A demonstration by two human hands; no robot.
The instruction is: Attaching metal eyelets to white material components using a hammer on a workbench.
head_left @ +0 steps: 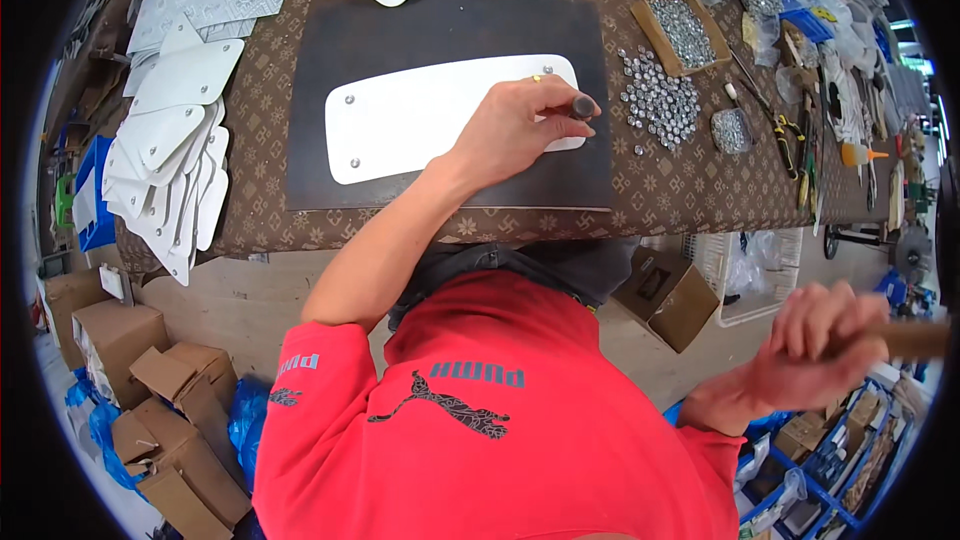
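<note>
My left hand (520, 125) is closed round a short dark metal punch (583, 107), held at the right end of a white panel (420, 115) with rounded corners. Round metal studs show at both left corners and the upper right corner; my hand and the punch hide part of the lower right. Under the panel lies a black mat (450, 30). Raised off to the right of my body, my right hand (815, 345) grips a wooden handle (915, 340), both smeared by motion. The handle's far end runs into the dark rim, so its head cannot be made out.
Loose clear studs (660, 100) lie right of the mat, near a cardboard tray (683, 35) full of more and a small bag (731, 130). Pliers (785, 145) lie farther right. Studded white panels (170, 160) pile up at left. Cardboard boxes (190, 440) stand on the floor.
</note>
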